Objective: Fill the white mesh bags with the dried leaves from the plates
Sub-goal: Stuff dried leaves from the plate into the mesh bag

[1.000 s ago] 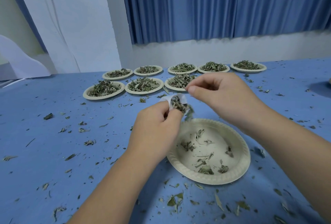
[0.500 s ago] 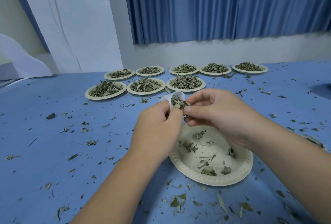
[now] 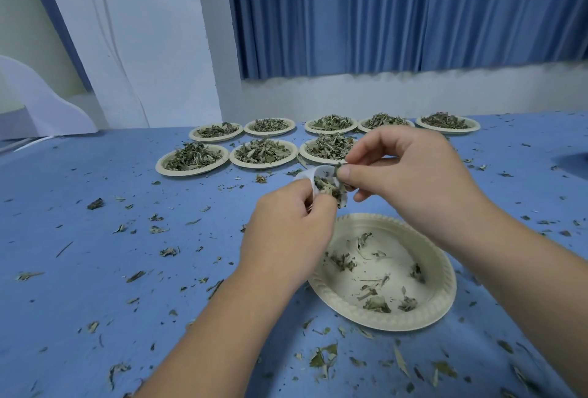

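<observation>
Behind left hand (image 3: 286, 235), half-hidden mesh bag (image 3: 318, 171).

White mesh bag (image 3: 310, 176): body concealed by the left hand's (image 3: 286, 232) fingers; only the rim and dried leaves (image 3: 329, 189) at its mouth show. Near plate (image 3: 442, 295): rim at 10 o'clock hidden under that hand. Far plate (image 3: 321, 149): 3 o'clock side covered by the right hand (image 3: 416, 174). Forearms cropped at the frame's 7 and 4 o'clock edges.

Left hand (image 3: 283, 238) and right hand (image 3: 413, 181), both bare with short fingernails, continuous with forearms (image 3: 222, 334) uncovered to the frame's lower edge.
</observation>
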A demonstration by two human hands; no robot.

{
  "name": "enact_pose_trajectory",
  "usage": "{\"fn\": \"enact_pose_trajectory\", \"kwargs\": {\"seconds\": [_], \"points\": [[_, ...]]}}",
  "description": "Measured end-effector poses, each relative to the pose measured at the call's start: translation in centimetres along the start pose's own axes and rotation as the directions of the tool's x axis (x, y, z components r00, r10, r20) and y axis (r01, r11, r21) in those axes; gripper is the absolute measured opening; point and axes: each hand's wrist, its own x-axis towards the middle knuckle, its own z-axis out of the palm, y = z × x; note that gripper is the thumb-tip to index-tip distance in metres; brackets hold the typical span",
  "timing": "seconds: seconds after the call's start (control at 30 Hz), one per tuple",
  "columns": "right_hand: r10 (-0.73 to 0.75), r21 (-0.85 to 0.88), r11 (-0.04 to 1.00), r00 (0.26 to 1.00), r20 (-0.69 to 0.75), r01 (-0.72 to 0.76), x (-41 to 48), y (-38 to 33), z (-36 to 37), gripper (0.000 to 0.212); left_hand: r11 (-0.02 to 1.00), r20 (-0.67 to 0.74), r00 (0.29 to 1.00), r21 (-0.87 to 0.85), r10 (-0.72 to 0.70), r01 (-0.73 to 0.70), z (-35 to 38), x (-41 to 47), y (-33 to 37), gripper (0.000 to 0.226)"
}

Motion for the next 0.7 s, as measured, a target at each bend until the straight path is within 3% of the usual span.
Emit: {"fn": "enact_pose_trajectory", "kwargs": {"seconds": [0.07, 0.27, 0.37, 0.5, 0.57, 0.7], "points": [[-0.019, -0.004, 1.0, 1.0, 0.005, 0.019, 0.1, 0.0, 0.4, 0.016, 1.0, 0.009, 1.0, -0.005, 0.002, -0.002, 0.0, -0.1, 0.1, 0.025], [-0.058, -0.228, 0.971, 0.996, 0.067, 0.072, 0.5, 0.9, 1.6, 0.011, 1.0, 0.011, 1.0, -0.006, 0.003, -0.003, -0.1, 0.0, 0.1, 0.026], [0.057, -0.22, 0.975, 0.994, 0.089, -0.036, 1.3, 1.4, 1.1, 0.016, 1.0, 0.006, 1.0, -0.009, 0.004, -0.004, -0.4, 0.1, 0.2, 0.024], [0.337, -0.075, 0.94, 0.861, 0.381, -0.334, 2.0, 1.6, -0.1, 0.044, 1.0, 0.003, 1.0, -0.027, 0.003, -0.003, -0.3, 0.2, 0.1, 0.023], [0.322, 0.041, 0.921, 0.815, 0.482, -0.388, 2.1, 1.8, 0.1, 0.045, 0.999, 0.008, 1.0, -0.041, 0.002, -0.001, -0.3, 0.2, 0.1, 0.023], [0.323, 0.131, 0.894, 0.818, 0.476, -0.429, 2.5, 2.1, 1.1, 0.037, 0.997, 0.013, 1.0, -0.07, -0.026, 0.027, -0.6, 0.3, 0.0, 0.024]]}}
